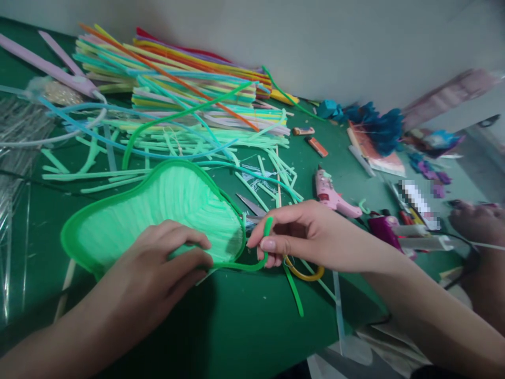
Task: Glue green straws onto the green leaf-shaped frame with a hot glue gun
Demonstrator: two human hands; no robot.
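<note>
A leaf-like panel [158,205] of pale green fuzzy stems, edged in darker green, lies left of centre. My left hand [169,258] rests on its lower right part, fingers curled at the near edge, holding it. From that edge a dark green stem [240,266] runs right and bends upward. My right hand [292,237] pinches the stem's free end between thumb and fingers. Scissors [305,271] with a yellow handle lie partly beneath my right hand, one blade pointing up and left.
Bundles of coloured stems [189,79] lie along the back. A pink glue gun [331,195] sits beyond my right wrist. Blue flowers [374,123] stand at back right. Another person's hand [477,223] is at the far right. Clear wrapping [19,158] lies at left.
</note>
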